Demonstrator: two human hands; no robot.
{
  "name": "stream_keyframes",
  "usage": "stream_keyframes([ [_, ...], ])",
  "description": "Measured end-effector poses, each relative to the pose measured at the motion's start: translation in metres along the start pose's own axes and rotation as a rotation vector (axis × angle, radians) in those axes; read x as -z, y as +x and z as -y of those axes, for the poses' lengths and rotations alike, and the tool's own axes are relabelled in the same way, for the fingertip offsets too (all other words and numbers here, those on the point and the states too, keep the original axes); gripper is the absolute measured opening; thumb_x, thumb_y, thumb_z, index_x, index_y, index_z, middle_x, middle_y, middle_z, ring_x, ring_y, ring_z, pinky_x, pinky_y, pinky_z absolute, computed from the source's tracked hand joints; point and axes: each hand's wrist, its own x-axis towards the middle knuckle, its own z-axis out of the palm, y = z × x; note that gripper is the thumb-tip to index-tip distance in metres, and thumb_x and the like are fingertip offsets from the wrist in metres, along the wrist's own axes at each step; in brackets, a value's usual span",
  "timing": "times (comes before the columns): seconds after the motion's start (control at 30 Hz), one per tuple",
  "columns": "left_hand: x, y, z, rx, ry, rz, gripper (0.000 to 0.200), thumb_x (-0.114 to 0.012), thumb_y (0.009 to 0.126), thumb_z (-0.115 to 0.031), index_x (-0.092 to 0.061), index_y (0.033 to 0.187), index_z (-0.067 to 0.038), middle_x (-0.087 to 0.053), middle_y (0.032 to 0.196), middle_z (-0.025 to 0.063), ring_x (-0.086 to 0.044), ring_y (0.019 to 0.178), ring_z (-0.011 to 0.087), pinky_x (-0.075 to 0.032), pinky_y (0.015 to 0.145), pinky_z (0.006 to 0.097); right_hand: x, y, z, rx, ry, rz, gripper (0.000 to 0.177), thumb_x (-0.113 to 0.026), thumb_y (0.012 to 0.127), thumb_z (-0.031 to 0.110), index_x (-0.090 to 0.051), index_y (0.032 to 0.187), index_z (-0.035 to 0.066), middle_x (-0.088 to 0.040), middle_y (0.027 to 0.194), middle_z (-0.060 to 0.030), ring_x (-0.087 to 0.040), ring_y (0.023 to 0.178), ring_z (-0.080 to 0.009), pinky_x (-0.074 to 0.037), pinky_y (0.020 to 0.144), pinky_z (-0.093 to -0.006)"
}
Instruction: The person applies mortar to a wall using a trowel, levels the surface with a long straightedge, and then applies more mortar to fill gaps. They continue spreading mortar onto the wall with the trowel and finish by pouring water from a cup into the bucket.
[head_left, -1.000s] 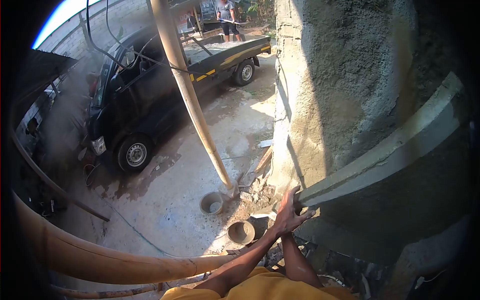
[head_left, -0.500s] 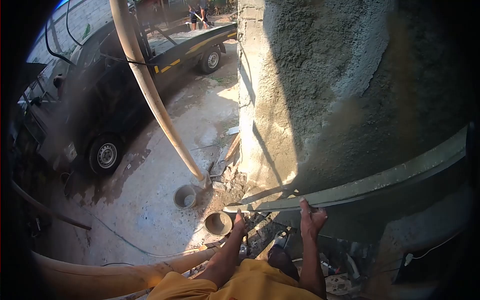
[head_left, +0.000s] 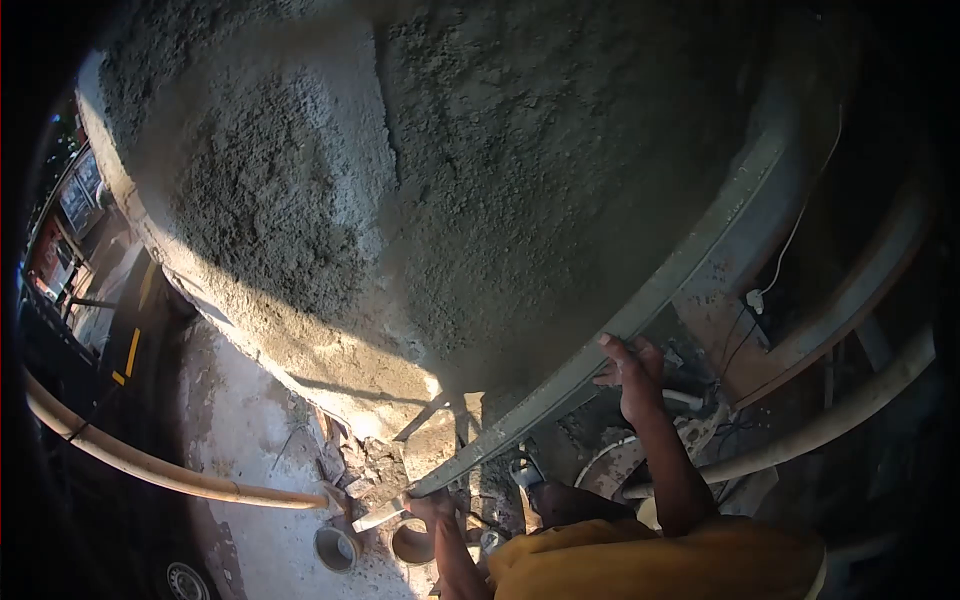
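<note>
A long pale bar [head_left: 560, 385] runs diagonally along the rough, wet-looking plastered wall [head_left: 500, 200], from the lower left to the upper right. Near its lower end, my left hand [head_left: 432, 506] is closed around it. Farther up the bar is my right hand [head_left: 640, 380], its thumb on the face and its other fingers bent at the lower edge. The bar looks curved through the lens. Its far upper end fades into shadow.
Two buckets [head_left: 337, 549] [head_left: 413, 541] stand on the ground by the bar's lower end. A wooden pole [head_left: 180, 476] crosses the left side, near a dark truck [head_left: 110, 390]. Another pole [head_left: 830, 435] and a white cable plug [head_left: 755, 300] are at the right.
The view has swung right, so the wall now fills the middle and the truck sits at the left edge. The bar appears more steeply slanted, with both hands still on it.
</note>
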Motion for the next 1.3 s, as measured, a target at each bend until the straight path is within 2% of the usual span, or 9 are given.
stream_keyframes([
  [0.13,-0.17,-0.064,-0.006,-0.301,0.321,-0.14,0.115,-0.078,0.085,-0.06,-0.019,0.16,0.005,-0.033,0.156,0.0286,-0.041,0.147,0.0383,-0.034,0.127,0.0476,0.024,0.071,0.015,0.024,0.132,-0.073,0.044,-0.081,0.088,0.035,-0.073,0.111,-0.001,-0.072,0.096,-0.0077,-0.07,0.069,-0.0153,-0.063,0.057,-0.0333],
  [0.27,-0.314,-0.07,-0.016,-0.399,0.428,0.112,0.089,-0.078,0.087,-0.054,-0.048,0.145,0.006,-0.049,0.144,0.0227,-0.057,0.129,0.0307,-0.051,0.108,0.0433,0.032,0.153,0.038,0.065,0.26,-0.108,0.048,-0.078,0.088,0.041,-0.073,0.111,0.0,-0.07,0.092,-0.0084,-0.068,0.063,-0.0151,-0.061,0.055,-0.0312],
  [0.4,-0.441,-0.088,0.008,-0.525,0.515,0.316,0.074,-0.059,0.098,0.01,-0.036,0.161,-0.022,-0.045,0.15,0.0177,-0.058,0.126,0.0271,-0.056,0.102,0.0383,0.025,0.232,0.105,0.173,0.304,-0.092,0.045,-0.073,0.092,0.046,-0.07,0.107,0.003,-0.067,0.079,-0.004,-0.066,0.057,-0.0136,-0.055,0.05,-0.0285],
  [0.43,-0.463,-0.079,0.022,-0.659,0.65,0.353,0.061,-0.064,0.099,-0.019,-0.045,0.156,-0.018,-0.049,0.145,0.0165,-0.056,0.125,0.0268,-0.053,0.105,0.0382,0.024,0.256,0.12,0.188,0.313,-0.075,0.043,-0.073,0.093,0.047,-0.07,0.102,0.005,-0.066,0.073,-0.0033,-0.066,0.055,-0.0137,-0.055,0.049,-0.0278],
  [0.77,-0.664,-0.136,0.142,-0.756,0.701,0.461,0.057,-0.066,0.105,-0.043,-0.052,0.156,-0.022,-0.056,0.137,0.0094,-0.061,0.108,0.0197,-0.055,0.088,0.0268,-0.015,0.442,0.299,0.365,0.369,-0.238,0.061,-0.065,0.095,0.057,-0.069,0.098,-0.003,-0.068,0.08,-0.0132,-0.068,0.071,-0.025,-0.049,0.056,-0.04],
  [1.0,-0.665,-0.116,0.182,-0.83,0.784,0.324,0.075,-0.07,0.098,-0.055,-0.047,0.157,-0.016,-0.06,0.116,0.0129,-0.06,0.094,0.0187,-0.054,0.081,0.0272,-0.021,0.476,0.296,0.328,-0.262,-0.633,0.087,-0.036,0.101,0.069,-0.072,0.104,-0.011,-0.073,0.109,-0.0308,-0.069,0.097,-0.0448,-0.051,0.09,-0.0579],
  [1.07,-0.621,-0.088,0.166,-0.909,1.22,0.384,0.068,-0.059,0.108,-0.042,-0.034,0.166,-0.017,-0.043,0.154,0.0183,-0.059,0.116,0.0273,-0.058,0.099,0.0369,-0.022,0.442,0.27,0.187,-0.245,-0.522,0.093,-0.035,0.101,0.069,-0.072,0.116,-0.014,-0.068,0.126,-0.0374,-0.065,0.121,-0.0501,-0.047,0.105,-0.0569],
  [1.17,-0.567,-0.053,0.166,-0.73,0.979,0.287,0.063,-0.053,0.11,-0.016,-0.026,0.166,-0.012,-0.041,0.154,0.0276,-0.057,0.128,0.032,-0.058,0.103,0.0405,-0.011,0.436,0.209,0.148,-0.292,-0.466,0.09,-0.035,0.102,0.067,-0.073,0.113,-0.014,-0.068,0.122,-0.0384,-0.064,0.122,-0.0513,-0.047,0.106,-0.0573],
  [1.3,-0.547,-0.039,0.173,-0.778,1.038,0.251,0.072,-0.061,0.102,-0.033,-0.032,0.164,-0.011,-0.05,0.14,0.0206,-0.061,0.112,0.0268,-0.057,0.09,0.0331,-0.007,0.449,0.191,0.116,-0.361,-0.597,0.085,-0.043,0.1,0.065,-0.073,0.11,-0.014,-0.07,0.116,-0.0378,-0.066,0.117,-0.0519,-0.049,0.1,-0.0587],
])
